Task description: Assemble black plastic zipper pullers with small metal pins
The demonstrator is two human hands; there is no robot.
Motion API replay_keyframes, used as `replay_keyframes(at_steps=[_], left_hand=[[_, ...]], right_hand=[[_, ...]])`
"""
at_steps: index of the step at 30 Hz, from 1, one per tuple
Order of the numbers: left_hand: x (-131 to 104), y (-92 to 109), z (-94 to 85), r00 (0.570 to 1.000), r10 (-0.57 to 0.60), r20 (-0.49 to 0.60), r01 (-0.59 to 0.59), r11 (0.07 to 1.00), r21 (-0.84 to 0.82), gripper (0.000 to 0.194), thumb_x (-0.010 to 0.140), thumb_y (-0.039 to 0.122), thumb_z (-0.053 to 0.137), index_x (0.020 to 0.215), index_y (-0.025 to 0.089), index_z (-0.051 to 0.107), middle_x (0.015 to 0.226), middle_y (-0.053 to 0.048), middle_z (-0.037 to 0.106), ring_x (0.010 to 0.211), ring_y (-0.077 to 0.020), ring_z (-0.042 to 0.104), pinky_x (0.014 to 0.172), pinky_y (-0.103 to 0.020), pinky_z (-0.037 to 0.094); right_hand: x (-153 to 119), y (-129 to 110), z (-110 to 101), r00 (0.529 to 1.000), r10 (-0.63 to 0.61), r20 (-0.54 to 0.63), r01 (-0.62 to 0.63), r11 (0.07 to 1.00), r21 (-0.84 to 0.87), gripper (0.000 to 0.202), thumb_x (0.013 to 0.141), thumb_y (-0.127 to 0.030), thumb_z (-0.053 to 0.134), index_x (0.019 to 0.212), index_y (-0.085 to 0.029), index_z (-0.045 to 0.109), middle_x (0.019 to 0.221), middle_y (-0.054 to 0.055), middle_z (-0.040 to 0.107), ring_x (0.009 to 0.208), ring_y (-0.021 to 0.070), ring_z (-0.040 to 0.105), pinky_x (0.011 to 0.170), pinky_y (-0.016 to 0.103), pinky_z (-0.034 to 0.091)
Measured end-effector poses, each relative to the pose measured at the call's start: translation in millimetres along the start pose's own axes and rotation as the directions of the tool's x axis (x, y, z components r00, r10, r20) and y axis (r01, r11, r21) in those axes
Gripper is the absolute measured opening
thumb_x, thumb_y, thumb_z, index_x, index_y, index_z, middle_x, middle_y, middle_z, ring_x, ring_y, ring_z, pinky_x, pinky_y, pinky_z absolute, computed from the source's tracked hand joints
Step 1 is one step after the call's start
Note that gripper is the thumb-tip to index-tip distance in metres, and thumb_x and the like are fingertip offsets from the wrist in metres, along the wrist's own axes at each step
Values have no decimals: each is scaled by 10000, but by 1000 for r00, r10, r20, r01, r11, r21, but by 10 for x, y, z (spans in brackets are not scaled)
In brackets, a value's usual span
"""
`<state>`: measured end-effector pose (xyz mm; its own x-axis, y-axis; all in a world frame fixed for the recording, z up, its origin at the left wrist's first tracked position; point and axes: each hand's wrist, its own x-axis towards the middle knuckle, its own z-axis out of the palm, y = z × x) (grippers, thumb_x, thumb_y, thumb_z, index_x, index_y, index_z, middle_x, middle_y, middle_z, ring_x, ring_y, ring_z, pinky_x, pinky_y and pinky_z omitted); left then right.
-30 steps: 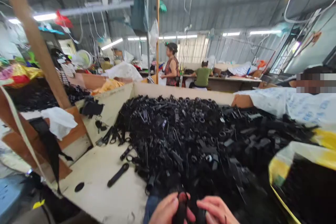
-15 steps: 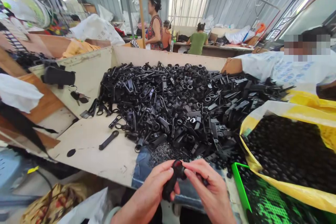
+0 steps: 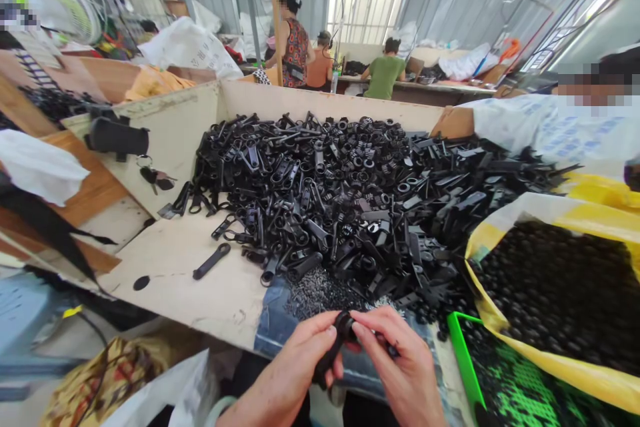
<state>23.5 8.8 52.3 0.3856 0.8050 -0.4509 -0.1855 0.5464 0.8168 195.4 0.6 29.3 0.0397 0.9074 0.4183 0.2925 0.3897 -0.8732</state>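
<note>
Near the bottom centre, my left hand (image 3: 310, 353) is wrapped round a black plastic part (image 3: 330, 353) with a ring-shaped head. My right hand (image 3: 395, 353) pinches at the ring end of that part, and a small dark piece shows between its fingers. Both hands are above a blue denim cloth (image 3: 273, 323) at the table's front edge. Just beyond them lies a mound of tiny grey pieces (image 3: 320, 290). Behind it rises a large pile of black plastic parts (image 3: 320, 193). One single black part (image 3: 211, 261) rests on the bare board to the left.
At the right are a yellow-white sack (image 3: 480, 280) of black round pieces and a green tray (image 3: 463, 360). Keys (image 3: 157, 178) hang on the left board. A person (image 3: 600, 120) sits at the far right; several other people are in the background.
The view has shifted slightly, moving the pile and tray a little to the right. Both hands remain on the black part. The standing person in the background has turned away.
</note>
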Motion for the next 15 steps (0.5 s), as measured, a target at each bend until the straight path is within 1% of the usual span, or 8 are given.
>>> replay_keyframes(at_steps=[3,4,6,7,9,11,13,15], left_hand=[[0,35,17,999,31,43,-35,995,94,461,871,459,594,1173,129,708,760,-7,594,712,-152,521,630,-250,392],[0,39,19,997,49,62,-58,987,149,419,878,416,583,1173,146,707,791,-10,608,727,-154,525,641,-251,400],[1,23,19,988,121,94,-143,949,281,358,894,361,586,1178,174,694,912,-26,662,816,-169,557,719,-259,433],[2,3,16,981,163,107,-191,917,351,340,910,367,590,1180,183,683,967,-34,682,868,-181,572,766,-266,443],[7,-57,1,964,233,129,-266,842,469,336,957,435,564,1168,192,662,1012,-46,706,926,-204,592,824,-278,447],[15,-127,-22,956,256,144,-293,787,543,373,1004,505,486,1145,199,648,964,-52,721,888,-212,611,802,-284,451],[19,-185,-47,948,265,175,-318,762,564,396,1034,518,423,1146,201,634,939,-64,727,842,-211,627,770,-284,454],[12,-217,-71,936,274,222,-352,753,556,409,1046,512,404,1190,195,618,928,-79,725,816,-212,640,753,-285,458]], right_hand=[[-40,22,-2,1000,-20,-15,19,999,-51,148,970,-252,681,1033,-281,812,807,18,721,648,141,706,569,183,583],[-58,30,-1,1000,-25,-17,23,997,-74,154,969,-244,681,1045,-276,811,810,19,721,651,144,704,571,189,579],[-103,45,11,999,-45,-30,41,993,-114,161,965,-227,684,1057,-269,810,821,23,722,677,150,704,593,202,573],[-129,52,23,998,-57,-36,52,991,-127,162,962,-221,687,1056,-268,811,829,25,723,693,153,703,605,207,570],[-191,62,58,996,-64,-58,57,991,-123,162,962,-225,689,1056,-269,813,833,29,718,703,157,694,611,214,562],[-256,74,92,996,-32,-82,24,996,-90,160,967,-248,687,1057,-279,815,813,25,703,676,153,672,592,218,543],[-316,90,100,994,24,-106,-30,998,-52,153,967,-282,692,1056,-294,816,789,19,679,656,149,645,581,220,525],[-361,109,64,989,93,-112,-94,996,-7,190,954,-320,711,1124,-304,797,783,14,661,637,147,622,576,222,522]])
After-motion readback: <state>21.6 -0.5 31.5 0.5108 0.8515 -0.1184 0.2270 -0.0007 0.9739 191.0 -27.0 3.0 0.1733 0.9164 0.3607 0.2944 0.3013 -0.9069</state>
